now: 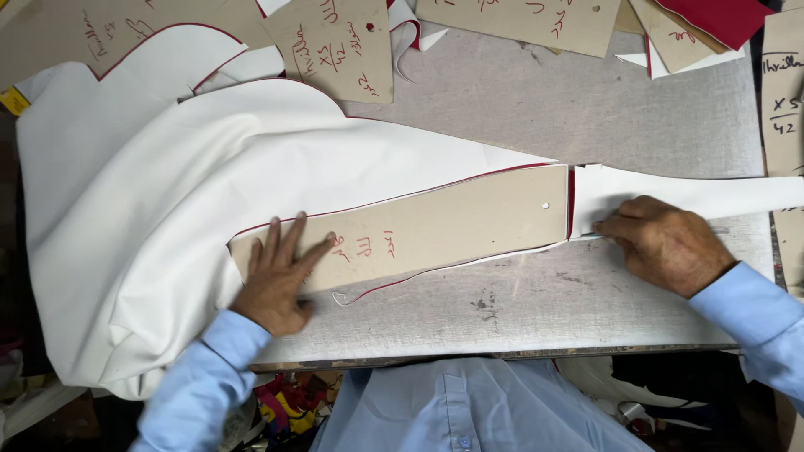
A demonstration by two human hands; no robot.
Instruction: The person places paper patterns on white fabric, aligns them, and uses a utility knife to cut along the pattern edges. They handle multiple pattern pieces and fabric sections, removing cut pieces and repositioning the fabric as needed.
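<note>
Cardboard pattern [435,226] lies under your left hand [280,280], fingers spread flat on its end; your right hand [666,243], fingers curled, grip unclear, touches white fabric [209,176] beyond its far end.

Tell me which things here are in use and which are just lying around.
In use: left hand pressing the long cardboard pattern onto the white fabric; right hand at the pattern's end.
Lying about: other cardboard patterns, red fabric piece.
</note>
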